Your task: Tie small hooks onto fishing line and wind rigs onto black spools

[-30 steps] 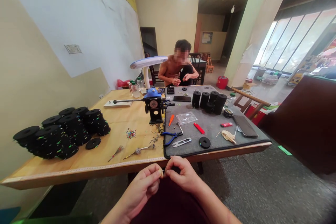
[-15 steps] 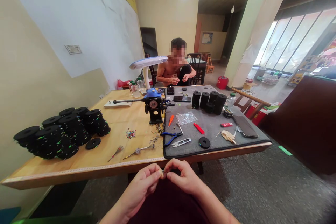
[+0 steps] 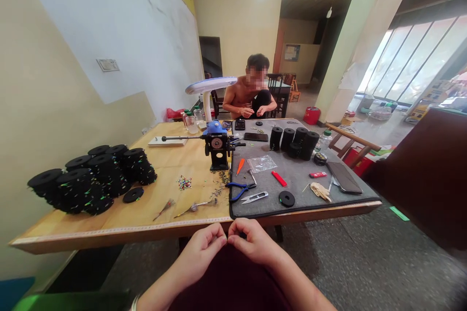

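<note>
My left hand (image 3: pixel 202 251) and my right hand (image 3: pixel 253 242) meet fingertip to fingertip over my lap, just below the near edge of the wooden table (image 3: pixel 109 233). Both hands are closed in a pinch. What they pinch between them is too small to make out. On the grey mat (image 3: pixel 299 180) closest to my hands lie blue-handled pliers (image 3: pixel 238 188), thread snips (image 3: pixel 254 198) and a flat black disc (image 3: pixel 286 198).
A pile of black spools (image 3: pixel 93 177) sits at the table's left. A black and blue winding machine (image 3: pixel 217 143) and a white lamp (image 3: pixel 210 86) stand mid-table. More black spools (image 3: pixel 294 140), a phone (image 3: pixel 343 177) and a red lighter (image 3: pixel 278 178) lie on the mat. Another person (image 3: pixel 251 92) sits at the far end.
The view has shifted a little to the right. My two hands stay pinched together over my lap. The person at the far end has moved their head and hands.
</note>
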A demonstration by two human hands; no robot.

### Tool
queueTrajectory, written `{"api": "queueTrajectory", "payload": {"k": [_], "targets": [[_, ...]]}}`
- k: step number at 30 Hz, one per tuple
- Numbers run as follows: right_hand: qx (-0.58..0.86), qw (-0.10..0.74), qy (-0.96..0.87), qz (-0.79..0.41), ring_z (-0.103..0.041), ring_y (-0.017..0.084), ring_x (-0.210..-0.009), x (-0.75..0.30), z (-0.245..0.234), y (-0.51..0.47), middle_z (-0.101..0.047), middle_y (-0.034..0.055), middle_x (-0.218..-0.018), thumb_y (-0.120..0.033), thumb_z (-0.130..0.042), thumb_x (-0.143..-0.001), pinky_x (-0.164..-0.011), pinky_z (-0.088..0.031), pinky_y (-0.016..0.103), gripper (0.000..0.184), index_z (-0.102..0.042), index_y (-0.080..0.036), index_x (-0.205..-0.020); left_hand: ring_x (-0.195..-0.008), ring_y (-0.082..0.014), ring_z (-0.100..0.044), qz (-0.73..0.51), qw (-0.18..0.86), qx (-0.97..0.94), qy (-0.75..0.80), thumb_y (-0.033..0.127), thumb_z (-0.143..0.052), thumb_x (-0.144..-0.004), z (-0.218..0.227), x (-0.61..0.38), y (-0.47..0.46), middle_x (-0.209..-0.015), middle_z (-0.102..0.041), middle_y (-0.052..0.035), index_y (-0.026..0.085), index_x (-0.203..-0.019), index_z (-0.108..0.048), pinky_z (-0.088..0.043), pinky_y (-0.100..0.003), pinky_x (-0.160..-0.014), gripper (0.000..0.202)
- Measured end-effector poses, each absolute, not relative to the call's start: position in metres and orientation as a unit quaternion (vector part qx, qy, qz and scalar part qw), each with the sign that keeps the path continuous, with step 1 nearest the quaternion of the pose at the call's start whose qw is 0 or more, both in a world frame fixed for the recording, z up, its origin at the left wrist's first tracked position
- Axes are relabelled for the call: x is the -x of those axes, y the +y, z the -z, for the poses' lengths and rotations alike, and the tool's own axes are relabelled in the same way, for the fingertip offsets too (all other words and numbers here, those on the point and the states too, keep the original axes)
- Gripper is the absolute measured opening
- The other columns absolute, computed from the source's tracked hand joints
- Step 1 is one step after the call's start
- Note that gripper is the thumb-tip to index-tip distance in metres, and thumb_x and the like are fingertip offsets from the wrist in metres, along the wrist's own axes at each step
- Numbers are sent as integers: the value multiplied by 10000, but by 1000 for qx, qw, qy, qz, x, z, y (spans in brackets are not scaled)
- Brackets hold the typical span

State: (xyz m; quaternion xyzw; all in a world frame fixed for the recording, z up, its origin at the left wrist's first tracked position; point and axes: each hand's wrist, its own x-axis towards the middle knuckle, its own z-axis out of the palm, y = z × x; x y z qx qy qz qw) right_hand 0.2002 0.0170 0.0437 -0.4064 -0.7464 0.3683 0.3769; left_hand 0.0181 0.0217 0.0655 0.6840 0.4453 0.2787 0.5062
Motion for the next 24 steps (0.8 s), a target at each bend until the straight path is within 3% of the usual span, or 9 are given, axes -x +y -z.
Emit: {"api": "queueTrajectory", "payload": {"k": [7,16,24], "targets": [[421,376,-735,-377,-521,111,-613,-201,-45,13,-594,-44,-616,-160,-526,-836,-634,-379,205,103,-594,-179,-761,-604,-131,-362,-308,552,-636,443,404,-558,-762,-67,-19,20,-604,-430,45,181,-636,-500,-325,-235,-581,263],[409,390,-725,-392,-625,148,-769,-205,-41,9,-713,19,-809,-219,-500,-878,-753,-430,246,189,-657,-180,-781,-563,-115,-270,-286,576,-616,454,417,-549,-783,-71,-18,16,-591,-370,67,178,-680,-518,-256,-226,-527,262],[468,404,-701,-354,-655,144,-714,-203,-38,4,-736,0,-774,-207,-604,-807,-696,-450,221,103,-695,-192,-760,-564,-120,-255,-256,591,-615,454,522,-555,-737,-66,-19,15,-597,-363,62,193,-663,-489,-250,-234,-524,343]]}}
